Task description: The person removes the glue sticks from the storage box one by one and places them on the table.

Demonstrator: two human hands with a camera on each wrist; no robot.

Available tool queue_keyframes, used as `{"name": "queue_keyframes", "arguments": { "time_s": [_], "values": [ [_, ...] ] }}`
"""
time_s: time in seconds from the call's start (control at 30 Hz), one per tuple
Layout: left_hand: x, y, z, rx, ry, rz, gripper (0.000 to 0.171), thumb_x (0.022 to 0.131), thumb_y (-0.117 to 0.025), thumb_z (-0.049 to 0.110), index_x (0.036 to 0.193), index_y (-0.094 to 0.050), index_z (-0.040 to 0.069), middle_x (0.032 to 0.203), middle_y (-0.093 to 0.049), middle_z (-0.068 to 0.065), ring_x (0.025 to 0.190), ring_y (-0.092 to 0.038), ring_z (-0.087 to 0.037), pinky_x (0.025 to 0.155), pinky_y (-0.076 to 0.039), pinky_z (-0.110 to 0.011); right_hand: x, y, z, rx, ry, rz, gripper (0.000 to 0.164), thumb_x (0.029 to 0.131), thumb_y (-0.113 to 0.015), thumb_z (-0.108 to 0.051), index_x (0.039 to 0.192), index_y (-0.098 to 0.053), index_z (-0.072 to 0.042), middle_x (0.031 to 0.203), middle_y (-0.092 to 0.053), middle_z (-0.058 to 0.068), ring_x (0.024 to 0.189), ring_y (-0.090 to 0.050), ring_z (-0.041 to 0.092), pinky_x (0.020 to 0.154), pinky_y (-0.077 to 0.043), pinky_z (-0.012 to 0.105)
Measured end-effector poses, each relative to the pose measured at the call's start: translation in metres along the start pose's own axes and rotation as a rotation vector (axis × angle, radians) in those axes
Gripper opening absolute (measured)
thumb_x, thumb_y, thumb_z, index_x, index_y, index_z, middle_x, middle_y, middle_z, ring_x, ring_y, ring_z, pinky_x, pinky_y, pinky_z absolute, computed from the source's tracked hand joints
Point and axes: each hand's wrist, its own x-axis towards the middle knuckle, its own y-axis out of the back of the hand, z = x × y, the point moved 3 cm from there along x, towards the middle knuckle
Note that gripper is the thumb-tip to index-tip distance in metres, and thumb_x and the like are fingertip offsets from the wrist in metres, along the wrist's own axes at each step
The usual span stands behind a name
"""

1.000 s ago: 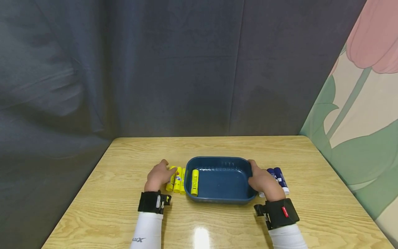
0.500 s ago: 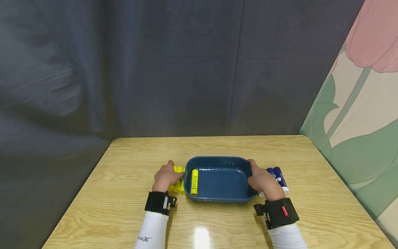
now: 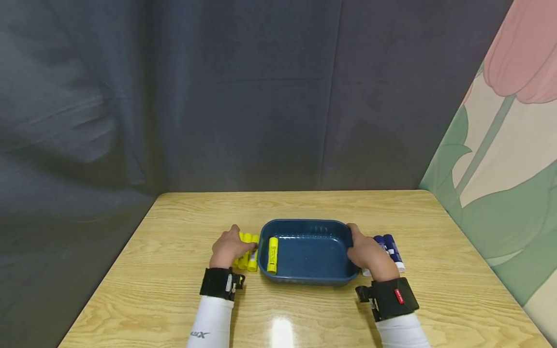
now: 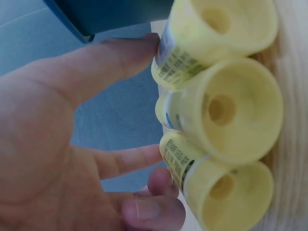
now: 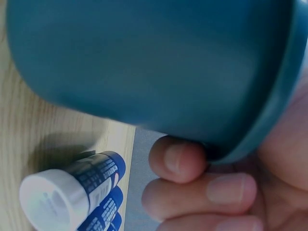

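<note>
My left hand point(image 3: 227, 247) is over a row of yellow glue sticks point(image 4: 240, 108) lying side by side on the table. In the left wrist view its straight thumb touches the stick nearest the dish, and the other fingers lie by the stick at the far side of the row. My right hand point(image 3: 365, 251) grips the right end of a deep blue rectangular dish point(image 3: 309, 279), with fingers point(image 5: 226, 190) curled under its rim. One yellow glue stick point(image 3: 272, 256) lies inside the dish at its left end. The dish stands on the table.
To the right of the dish, partly hidden by my right hand, lie several dark blue glue sticks point(image 3: 393, 251) with white ends. The wooden table point(image 3: 174, 299) meets a grey curtain point(image 3: 243, 121) at the back and a flower-painted wall point(image 3: 500, 193) on the right.
My left hand moved right onto the yellow glue sticks, then slightly back left. Those sticks have shifted a little left, away from the dish. My right hand and the dish have stayed put.
</note>
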Motion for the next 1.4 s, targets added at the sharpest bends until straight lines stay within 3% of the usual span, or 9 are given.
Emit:
{"name": "queue_keyframes", "arguments": {
  "time_s": [1.4],
  "values": [
    [-0.0005, 0.0056, -0.0006, -0.021, -0.028, -0.011, 0.063, 0.076, -0.071, 0.035, 0.122, -0.046, 0.000, 0.094, -0.060, -0.017, 0.076, -0.054, -0.025, 0.068, -0.049, -0.045, 0.0022, -0.0005, 0.0012, -0.019, -0.002, -0.003, 0.068, 0.085, -0.042, -0.001, 0.144, -0.011, -0.009, 0.061, -0.042, 0.008, 0.044, -0.042, 0.018, 0.046, -0.036, 0.032]
  ]
}}
